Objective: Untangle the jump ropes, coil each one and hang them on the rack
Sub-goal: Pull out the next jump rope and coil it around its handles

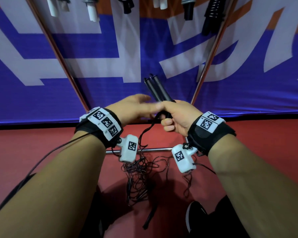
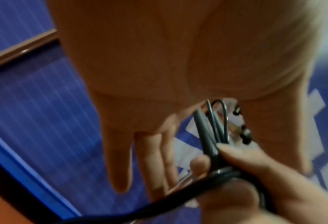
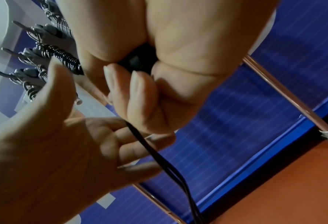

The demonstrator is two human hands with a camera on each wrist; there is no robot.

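My right hand (image 1: 170, 117) grips a pair of black jump-rope handles (image 1: 157, 90) that point up and away from me. Their thin black cord (image 1: 147, 129) drops from my fist to a tangled pile of ropes (image 1: 141, 174) on the red floor. My left hand (image 1: 141, 107) is blurred, its fingers straight, right beside the right fist. In the right wrist view my fingers (image 3: 140, 91) curl round the handle ends (image 3: 135, 62), and the cord (image 3: 159, 157) runs past the left hand (image 3: 67, 144). The left wrist view shows straight left fingers (image 2: 119, 159) and the gripped handles (image 2: 209, 136).
Two slanted metal rack poles (image 1: 58, 54) (image 1: 212, 48) stand before a blue and white banner. Coiled ropes with black handles (image 1: 212, 16) and white handles (image 1: 92, 12) hang at the top. The rack's low bar (image 1: 155, 149) crosses above the pile. My black shoe (image 1: 195, 215) is at lower right.
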